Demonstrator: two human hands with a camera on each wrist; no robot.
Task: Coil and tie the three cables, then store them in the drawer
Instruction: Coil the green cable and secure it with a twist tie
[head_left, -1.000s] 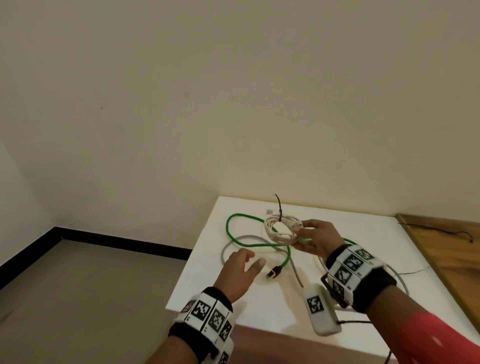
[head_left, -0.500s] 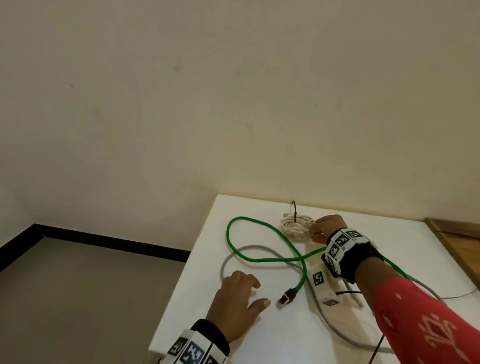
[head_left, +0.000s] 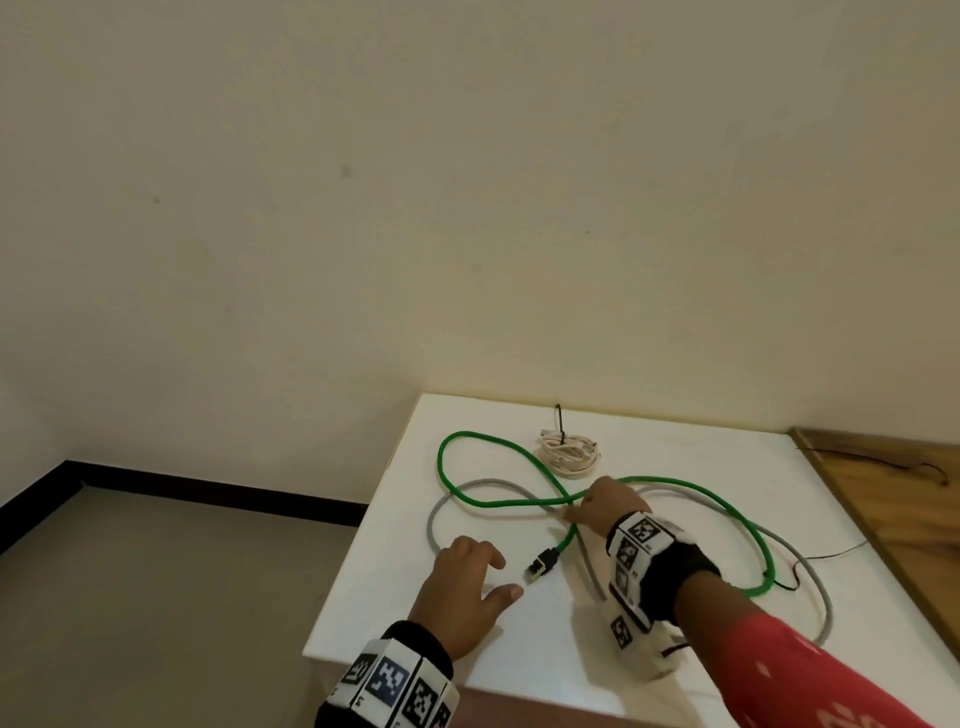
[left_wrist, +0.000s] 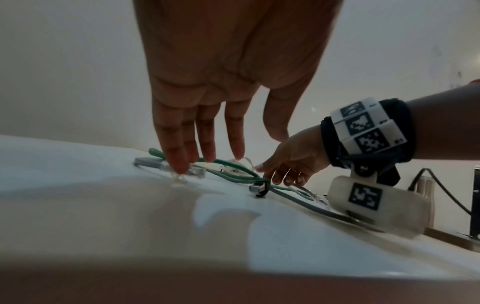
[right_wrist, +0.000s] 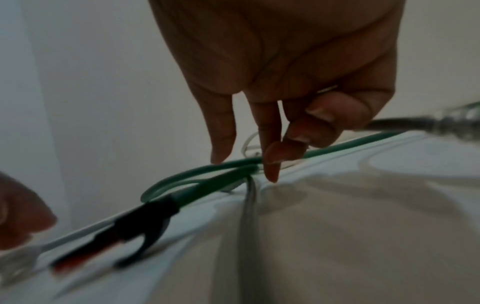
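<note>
Three cables lie on the white table (head_left: 519, 649). At the back sits a white coil (head_left: 569, 454) bound with a black zip tie (head_left: 560, 418). The green cable (head_left: 498, 503) lies in loose loops over the uncoiled grey cable (head_left: 431, 525). My right hand (head_left: 605, 506) reaches down where the green cable (right_wrist: 350, 144) crosses itself, fingertips touching it; no closed grip shows. My left hand (head_left: 462, 587) rests flat and relaxed on the table, just left of the green cable's black plug (head_left: 540, 562). It holds nothing, its fingers (left_wrist: 205, 144) pointing down.
A wooden surface (head_left: 909, 499) adjoins the table on the right. A thin black wire (head_left: 831, 553) trails across the table's right side. The table's left and near edges drop to a grey floor (head_left: 182, 597). A wall stands right behind.
My right hand has let go of the white coil, which now lies at the back, and has come nearer to the green cable's crossing. The left hand stays on the table.
</note>
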